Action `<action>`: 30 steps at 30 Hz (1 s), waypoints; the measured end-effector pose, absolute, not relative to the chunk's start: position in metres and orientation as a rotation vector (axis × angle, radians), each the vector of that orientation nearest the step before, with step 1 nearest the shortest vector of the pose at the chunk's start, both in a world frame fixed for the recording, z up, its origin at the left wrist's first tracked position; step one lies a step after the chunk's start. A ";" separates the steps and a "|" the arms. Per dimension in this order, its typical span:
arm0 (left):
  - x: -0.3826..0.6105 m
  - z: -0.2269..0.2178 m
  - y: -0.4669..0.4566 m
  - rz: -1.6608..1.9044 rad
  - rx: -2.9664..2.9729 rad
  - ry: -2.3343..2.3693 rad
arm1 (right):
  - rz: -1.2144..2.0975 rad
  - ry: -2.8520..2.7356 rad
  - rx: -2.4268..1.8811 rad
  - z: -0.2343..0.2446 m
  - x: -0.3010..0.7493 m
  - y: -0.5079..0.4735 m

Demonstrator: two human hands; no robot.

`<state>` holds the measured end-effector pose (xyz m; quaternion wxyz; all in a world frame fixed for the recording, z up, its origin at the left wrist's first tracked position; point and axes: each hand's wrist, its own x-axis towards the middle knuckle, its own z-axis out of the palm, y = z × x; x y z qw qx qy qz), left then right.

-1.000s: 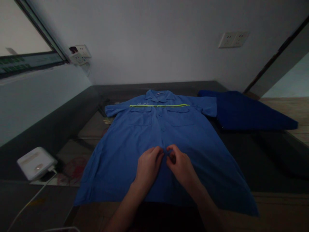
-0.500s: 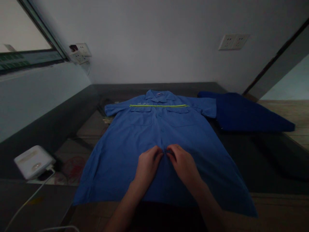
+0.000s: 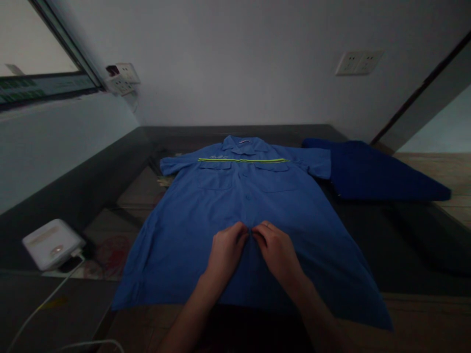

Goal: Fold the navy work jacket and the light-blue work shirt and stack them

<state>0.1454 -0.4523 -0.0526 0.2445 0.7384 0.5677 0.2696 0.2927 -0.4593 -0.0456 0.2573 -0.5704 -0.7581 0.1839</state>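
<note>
A blue short-sleeved work shirt (image 3: pixel 206 206) lies flat and face up on the table, collar away from me, with a yellow-green stripe across the chest above two pockets. My left hand (image 3: pixel 225 250) and my right hand (image 3: pixel 276 250) meet at the shirt's front placket, low on the button line. Both hands have their fingers curled and pinched on the placket fabric, fingertips nearly touching each other. Whatever lies between the fingertips is hidden.
A darker blue garment (image 3: pixel 371 171) lies to the right of the shirt. A white box-shaped device (image 3: pixel 51 243) with a white cable (image 3: pixel 40 306) sits at the left front. Wall sockets (image 3: pixel 358 62) are on the back wall. A dark raised ledge (image 3: pixel 88 186) borders the table's left side.
Both hands stay pinched at the same spot on the placket. The fingers shifted slightly and the camera moved a little.
</note>
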 end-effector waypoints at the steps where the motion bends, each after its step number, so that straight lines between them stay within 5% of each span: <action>1: 0.145 -0.054 -0.452 0.730 2.020 1.552 | 0.492 -2.064 -1.544 -0.046 0.292 -0.459; 30: 0.145 -0.060 -0.456 0.939 1.663 1.444 | 0.427 -2.077 -1.518 -0.045 0.287 -0.457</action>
